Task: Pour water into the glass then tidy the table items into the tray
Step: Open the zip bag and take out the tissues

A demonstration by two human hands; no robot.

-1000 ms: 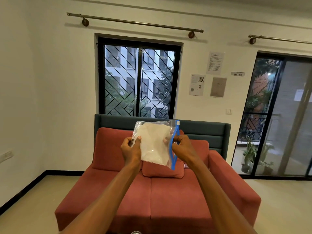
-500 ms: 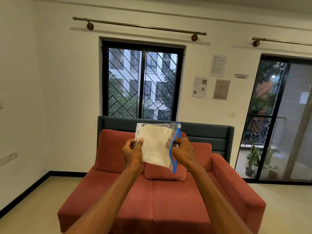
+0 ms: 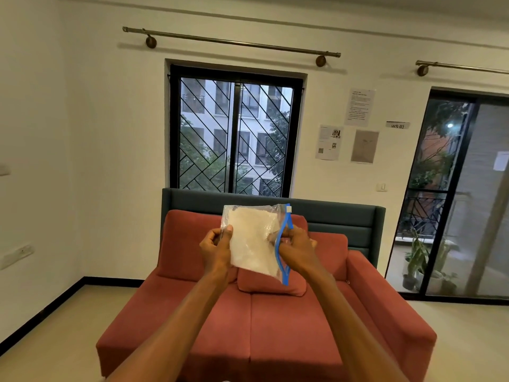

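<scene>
Centre of frame, held up in front of the red fabric sofa (image 3: 275,326): clear plastic zip bag with blue seal strip and white folded contents (image 3: 254,239), left hand (image 3: 217,250) pinching its left edge, right hand (image 3: 296,250) pinching the blue strip on its right edge.

I face a red sofa (image 3: 264,312) with a teal back against a white wall (image 3: 110,133), below a black barred window (image 3: 234,133); a glass door (image 3: 454,194) stands right.
</scene>
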